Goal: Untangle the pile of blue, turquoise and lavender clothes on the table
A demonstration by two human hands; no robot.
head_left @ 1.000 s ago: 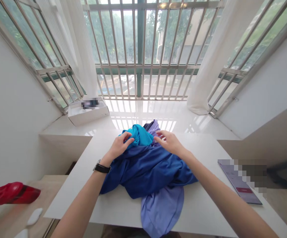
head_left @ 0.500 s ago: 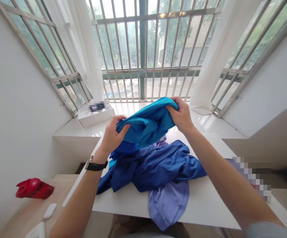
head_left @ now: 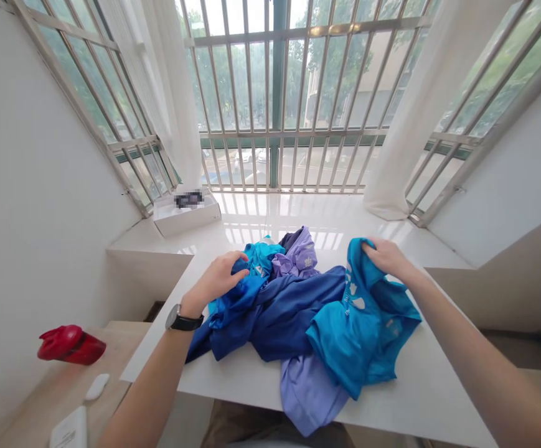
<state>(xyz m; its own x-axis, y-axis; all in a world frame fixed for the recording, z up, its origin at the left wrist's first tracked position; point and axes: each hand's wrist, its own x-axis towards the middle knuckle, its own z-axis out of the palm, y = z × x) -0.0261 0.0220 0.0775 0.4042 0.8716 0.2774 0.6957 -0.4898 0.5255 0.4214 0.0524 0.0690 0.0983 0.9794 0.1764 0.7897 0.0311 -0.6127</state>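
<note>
My right hand (head_left: 386, 256) grips a teal garment (head_left: 363, 323) with white print by its upper edge; the cloth hangs down onto the right side of a clothes pile. Over the pile's left part hovers my left hand (head_left: 223, 277), thumb and fingers apart, holding nothing; a watch sits on that wrist. Beside its fingertips lies a bright blue garment (head_left: 244, 295) and a crumpled turquoise one (head_left: 261, 256). A dark blue garment (head_left: 282, 317) stretches across the middle. Light purple cloth (head_left: 305, 392) hangs over the table's front edge, and more purple cloth (head_left: 302, 255) is bunched behind.
The pile rests on a white table (head_left: 233, 379) against a window sill (head_left: 270, 214). An open white box (head_left: 188, 218) stands on the sill. At the left, a lower wooden surface carries a red bottle (head_left: 71, 345), a white mouse-like object (head_left: 97, 387) and a white block (head_left: 69, 429).
My left hand has let go of the teal garment. My right hand has carried it right and down, and it now hangs over the pile's right side.
</note>
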